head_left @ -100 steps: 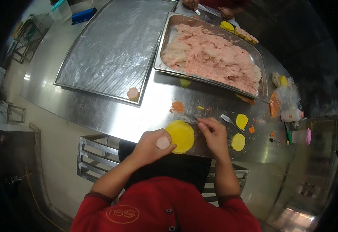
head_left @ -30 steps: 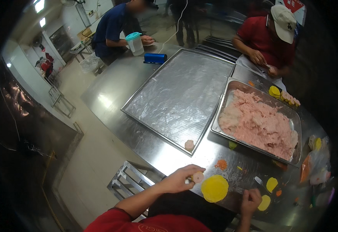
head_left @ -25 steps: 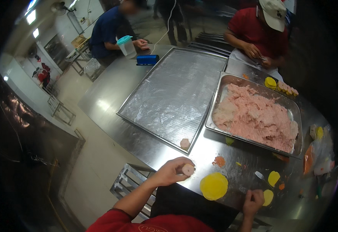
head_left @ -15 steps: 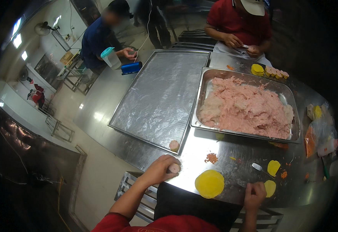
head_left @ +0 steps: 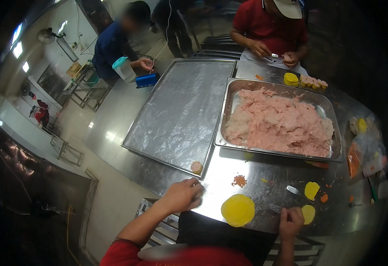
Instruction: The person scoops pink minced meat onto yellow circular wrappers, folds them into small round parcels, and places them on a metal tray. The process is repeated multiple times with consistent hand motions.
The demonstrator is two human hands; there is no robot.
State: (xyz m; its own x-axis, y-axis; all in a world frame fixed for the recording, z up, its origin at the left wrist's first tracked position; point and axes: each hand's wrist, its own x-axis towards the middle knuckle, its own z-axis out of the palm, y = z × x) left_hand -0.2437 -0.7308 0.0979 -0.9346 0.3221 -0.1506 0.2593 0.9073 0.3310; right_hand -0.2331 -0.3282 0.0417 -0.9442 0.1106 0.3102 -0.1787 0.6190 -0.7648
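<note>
My left hand (head_left: 184, 195) is closed at the table edge, just below the tray's near corner. Its curled fingers hide the meat-filled dumpling seen in them a moment ago. My right hand (head_left: 291, 221) is closed low over the table, with a thin metal spreader (head_left: 275, 208) pointing left from its fingers; its blade is hard to make out against the steel. A stack of round yellow wrappers (head_left: 238, 210) lies between my hands. One pink-topped dumpling (head_left: 196, 167) stands in the near corner of the metal tray (head_left: 146, 158). Beside my right hand lie a loose yellow wrapper (head_left: 308, 214) and another (head_left: 312, 190).
A deep steel pan (head_left: 276, 153) holds pink minced meat (head_left: 282, 122). Orange bits (head_left: 239, 180) and a spoon (head_left: 293, 189) lie nearby. Plastic bags (head_left: 371, 150) sit at right. Across the table, a person in red (head_left: 271, 31) works beside a row of dumplings (head_left: 313, 82). A blue-lidded jug (head_left: 124, 69) stands far left.
My left hand has turned over, so the dumpling it showed is now covered by its fingers. My right hand stays nearly in place. The whole view has shifted slightly.
</note>
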